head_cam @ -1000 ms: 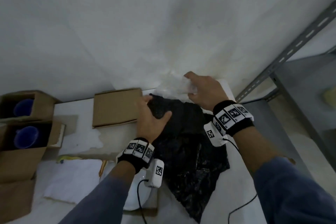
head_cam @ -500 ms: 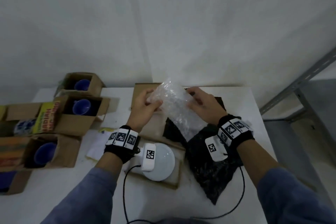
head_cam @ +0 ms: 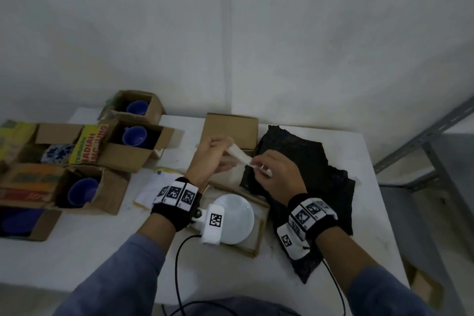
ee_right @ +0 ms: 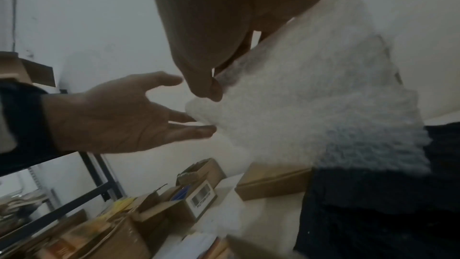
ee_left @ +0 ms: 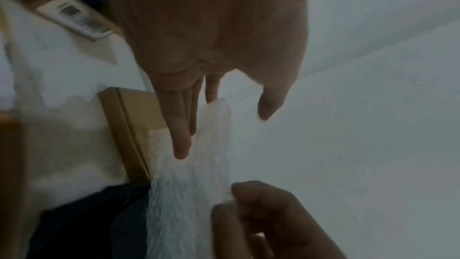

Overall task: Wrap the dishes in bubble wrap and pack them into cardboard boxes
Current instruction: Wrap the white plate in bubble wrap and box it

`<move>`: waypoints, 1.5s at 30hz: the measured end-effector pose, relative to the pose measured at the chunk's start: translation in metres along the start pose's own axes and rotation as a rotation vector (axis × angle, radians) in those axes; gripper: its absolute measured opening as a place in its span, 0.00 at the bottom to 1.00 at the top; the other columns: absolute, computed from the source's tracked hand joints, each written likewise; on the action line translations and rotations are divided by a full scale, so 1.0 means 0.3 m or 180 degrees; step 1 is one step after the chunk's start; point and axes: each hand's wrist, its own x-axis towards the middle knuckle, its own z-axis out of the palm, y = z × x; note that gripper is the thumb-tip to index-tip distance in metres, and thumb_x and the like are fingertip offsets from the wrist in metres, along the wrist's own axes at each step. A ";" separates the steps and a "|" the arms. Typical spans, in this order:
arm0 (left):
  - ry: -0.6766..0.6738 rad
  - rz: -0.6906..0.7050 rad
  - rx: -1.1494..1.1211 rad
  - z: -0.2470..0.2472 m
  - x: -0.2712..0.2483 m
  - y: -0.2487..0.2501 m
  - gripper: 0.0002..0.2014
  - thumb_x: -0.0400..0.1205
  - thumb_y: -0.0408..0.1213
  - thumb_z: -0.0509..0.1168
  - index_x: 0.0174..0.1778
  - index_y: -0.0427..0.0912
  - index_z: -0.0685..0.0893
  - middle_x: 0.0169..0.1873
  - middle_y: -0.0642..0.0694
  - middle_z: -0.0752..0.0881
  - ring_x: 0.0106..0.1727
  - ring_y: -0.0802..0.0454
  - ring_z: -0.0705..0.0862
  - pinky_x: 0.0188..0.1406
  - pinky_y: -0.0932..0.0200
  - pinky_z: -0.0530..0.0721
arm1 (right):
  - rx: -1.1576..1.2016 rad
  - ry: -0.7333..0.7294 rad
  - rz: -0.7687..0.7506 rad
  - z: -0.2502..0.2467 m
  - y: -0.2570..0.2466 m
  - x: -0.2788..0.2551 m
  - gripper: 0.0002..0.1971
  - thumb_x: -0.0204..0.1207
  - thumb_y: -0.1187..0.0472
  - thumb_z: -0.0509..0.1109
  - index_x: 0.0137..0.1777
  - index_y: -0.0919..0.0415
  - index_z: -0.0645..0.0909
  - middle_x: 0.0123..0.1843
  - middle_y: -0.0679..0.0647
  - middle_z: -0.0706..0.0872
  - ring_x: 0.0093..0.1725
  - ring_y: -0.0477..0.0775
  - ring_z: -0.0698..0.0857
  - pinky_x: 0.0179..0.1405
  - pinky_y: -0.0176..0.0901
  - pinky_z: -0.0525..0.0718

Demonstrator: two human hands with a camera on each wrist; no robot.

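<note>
I have the bubble wrap lifted above the desk, stretched between both hands. My right hand pinches its near end between thumb and fingers. My left hand is spread, straight fingertips only touching the far end. Below them, the white plate lies on flat cardboard beside a black sheet, and open cardboard boxes with blue cups stand to the left.

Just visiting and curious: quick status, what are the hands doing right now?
Right hand pinches bubble wrap; left hand open, fingertips at its other end. White plate unwrapped below. Nothing in the way.
</note>
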 end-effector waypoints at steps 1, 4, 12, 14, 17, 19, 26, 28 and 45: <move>0.0060 -0.0006 -0.0014 0.000 0.006 -0.015 0.18 0.80 0.35 0.73 0.64 0.44 0.78 0.54 0.37 0.86 0.50 0.39 0.91 0.52 0.46 0.91 | 0.0112 -0.0108 -0.0046 0.017 -0.012 -0.014 0.09 0.71 0.65 0.76 0.50 0.56 0.87 0.46 0.47 0.84 0.44 0.46 0.82 0.45 0.42 0.83; 0.0274 0.0303 0.0344 -0.010 0.015 -0.046 0.28 0.75 0.22 0.74 0.68 0.47 0.76 0.47 0.38 0.86 0.49 0.44 0.88 0.48 0.47 0.91 | 0.0510 -0.0521 -0.0145 0.047 -0.038 -0.041 0.09 0.72 0.56 0.77 0.51 0.55 0.86 0.46 0.46 0.83 0.41 0.42 0.82 0.41 0.45 0.84; -0.0852 0.1142 0.1540 -0.080 0.020 -0.035 0.22 0.75 0.31 0.78 0.62 0.54 0.84 0.38 0.47 0.92 0.45 0.48 0.90 0.49 0.53 0.89 | -0.0426 -0.0091 0.0087 -0.003 -0.075 0.043 0.28 0.67 0.49 0.76 0.68 0.54 0.80 0.66 0.54 0.80 0.67 0.54 0.77 0.68 0.52 0.74; -0.0965 0.1329 0.1805 -0.084 0.019 -0.028 0.22 0.75 0.35 0.78 0.63 0.52 0.83 0.38 0.50 0.91 0.44 0.52 0.89 0.46 0.60 0.87 | 0.0015 -0.0566 0.0431 -0.001 -0.082 0.067 0.25 0.71 0.48 0.76 0.68 0.51 0.80 0.60 0.50 0.86 0.59 0.51 0.83 0.61 0.52 0.81; -0.0881 0.1345 0.1924 -0.102 0.027 -0.030 0.20 0.76 0.41 0.78 0.63 0.51 0.85 0.45 0.53 0.90 0.46 0.57 0.87 0.45 0.66 0.85 | 0.0661 -0.0504 0.0975 0.015 -0.081 0.072 0.14 0.74 0.55 0.77 0.58 0.55 0.83 0.44 0.46 0.87 0.42 0.43 0.84 0.44 0.37 0.82; -0.1031 0.1084 0.2322 -0.140 0.037 -0.044 0.14 0.78 0.45 0.76 0.60 0.54 0.87 0.47 0.58 0.89 0.48 0.60 0.86 0.46 0.67 0.83 | 0.0899 -0.0195 0.1173 0.025 -0.077 0.049 0.10 0.73 0.63 0.77 0.52 0.55 0.83 0.40 0.44 0.85 0.37 0.37 0.82 0.40 0.30 0.79; -0.1148 0.0615 0.3011 -0.228 0.041 -0.106 0.04 0.74 0.39 0.79 0.41 0.53 0.91 0.36 0.58 0.89 0.39 0.62 0.84 0.41 0.64 0.77 | 0.1294 -0.0441 0.1561 0.042 -0.047 -0.033 0.14 0.70 0.64 0.80 0.53 0.54 0.84 0.45 0.48 0.88 0.42 0.45 0.87 0.40 0.33 0.84; -0.1140 0.0511 0.2992 -0.211 0.042 -0.105 0.07 0.72 0.39 0.80 0.44 0.50 0.92 0.38 0.54 0.90 0.41 0.58 0.86 0.42 0.63 0.78 | 0.0978 -0.0513 0.1420 0.035 -0.055 -0.032 0.15 0.68 0.56 0.82 0.53 0.52 0.85 0.45 0.45 0.87 0.40 0.42 0.84 0.40 0.28 0.81; -0.0792 0.0583 0.2698 -0.272 0.106 -0.061 0.23 0.71 0.54 0.80 0.43 0.35 0.89 0.37 0.38 0.89 0.38 0.51 0.87 0.42 0.52 0.84 | 0.0915 -0.0847 0.1881 -0.026 0.024 -0.020 0.06 0.67 0.54 0.83 0.38 0.52 0.89 0.35 0.49 0.89 0.37 0.45 0.87 0.36 0.36 0.83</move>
